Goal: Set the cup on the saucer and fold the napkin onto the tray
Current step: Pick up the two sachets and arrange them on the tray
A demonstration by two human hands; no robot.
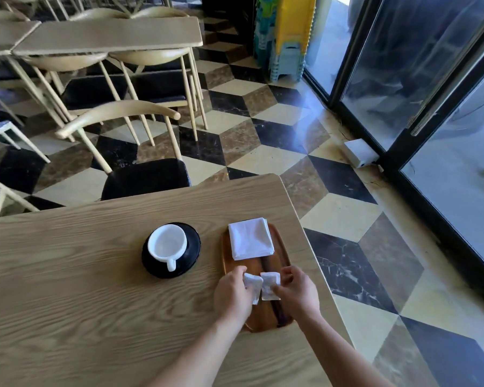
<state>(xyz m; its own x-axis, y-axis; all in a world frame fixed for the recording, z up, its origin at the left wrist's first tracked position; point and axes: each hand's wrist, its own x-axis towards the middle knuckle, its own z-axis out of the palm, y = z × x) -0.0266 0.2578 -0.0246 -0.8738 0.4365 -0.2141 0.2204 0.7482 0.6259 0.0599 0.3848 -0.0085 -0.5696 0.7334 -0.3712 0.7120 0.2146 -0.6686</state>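
A white cup [166,243] stands on a black saucer [192,241] on the wooden table, its handle pointing toward me. To its right lies an oval wooden tray [281,254]. A folded white napkin [250,238] rests on the tray's far half. Over the tray's near half, my left hand [231,296] pinches a small crumpled white packet [252,283]. My right hand [298,291] pinches a second, flatter white packet [269,285] right beside it.
The light wooden table [81,289] ends just right of the tray. A black-cushioned chair [146,177] stands at the far edge. More tables and chairs fill the back left. Glass doors [430,93] line the right, above a checkered tile floor.
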